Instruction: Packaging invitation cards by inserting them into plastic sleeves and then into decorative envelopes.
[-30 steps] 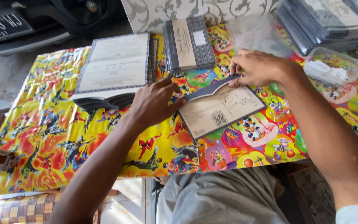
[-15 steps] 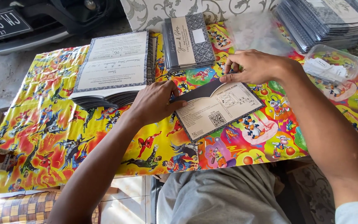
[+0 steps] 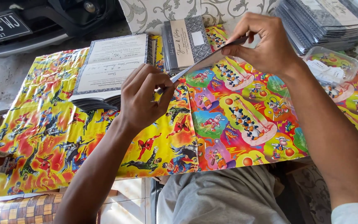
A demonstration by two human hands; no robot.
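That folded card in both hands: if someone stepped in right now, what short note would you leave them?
Left hand: fingers pinch the lower end of the folded card.
Right hand: fingers pinch its upper end; the card is lifted off the table, edge-on to the camera.
Nearby: a stack of open printed sheets to the left, a pile of folded cards behind, sleeved grey cards at the far right, a clear plastic tub of small labels.
Done: this card looks folded.
Left: apparently setting it down; the open stack remains.
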